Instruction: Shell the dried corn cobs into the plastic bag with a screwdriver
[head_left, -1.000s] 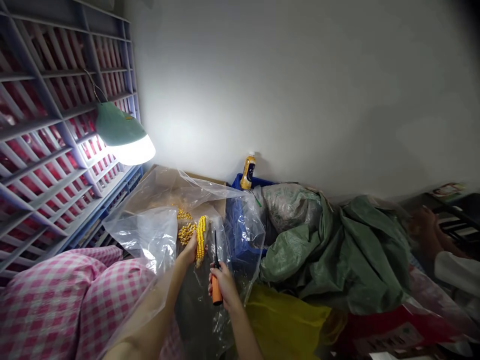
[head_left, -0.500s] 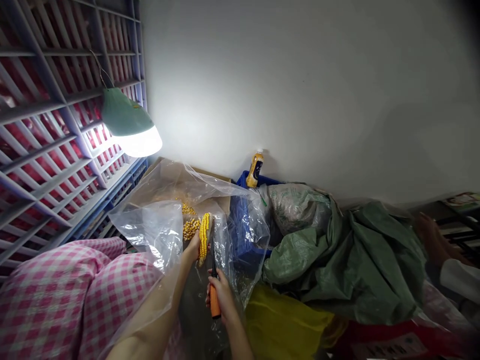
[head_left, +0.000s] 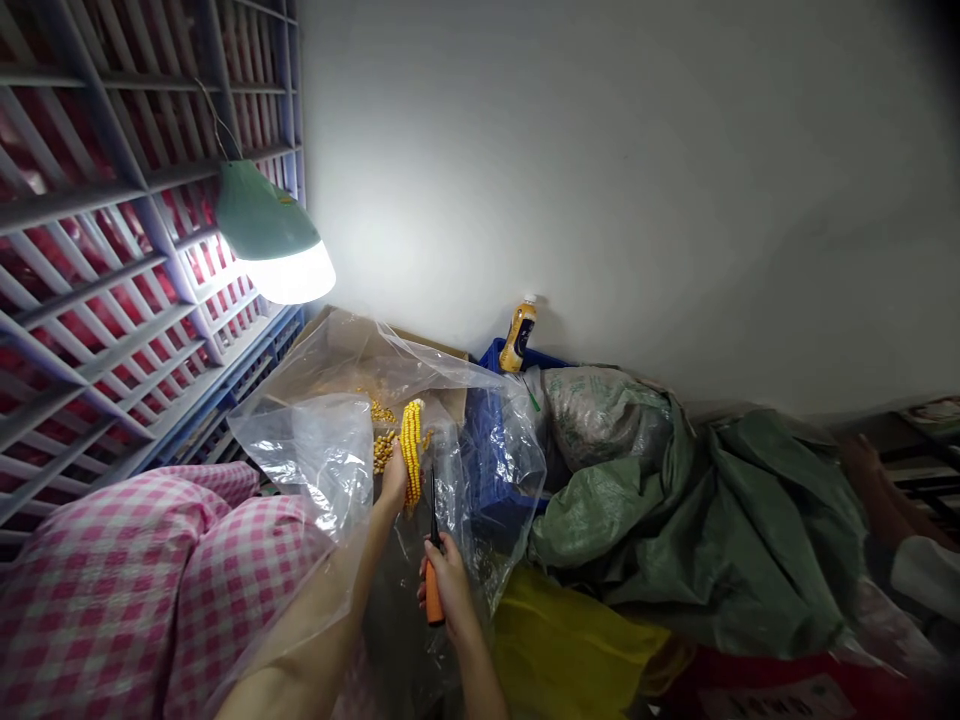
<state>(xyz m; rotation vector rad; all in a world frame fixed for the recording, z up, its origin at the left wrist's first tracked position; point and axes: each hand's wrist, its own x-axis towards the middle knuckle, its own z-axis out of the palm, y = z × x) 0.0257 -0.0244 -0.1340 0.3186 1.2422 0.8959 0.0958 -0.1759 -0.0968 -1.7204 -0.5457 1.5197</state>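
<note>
My left hand [head_left: 394, 480] grips an ear of yellow corn [head_left: 411, 452], held upright, with some rows of kernels showing gaps. Closed around an orange handle, my right hand [head_left: 447, 580] holds a screwdriver [head_left: 433, 590] whose dark shaft points up beside the cob, apart from it as far as I can see. Both hands are over a large clear plastic bag [head_left: 330, 460] that lines a cardboard box [head_left: 431, 347]. Loose corn kernels [head_left: 384, 450] lie in the bag behind my left hand.
A lit green lamp [head_left: 274, 235] hangs from stacked plastic crates [head_left: 142, 190] at left. Pink checked cloth [head_left: 97, 580] covers my knees. To the right are a blue crate [head_left: 491, 480], a yellow bottle [head_left: 519, 335], a green tarp [head_left: 757, 540] and a yellow sack [head_left: 570, 640]. Someone's foot shows at far right.
The corn in my left hand has turned a little and stands more upright. My right hand keeps the screwdriver near it. The whole view has shifted slightly.
</note>
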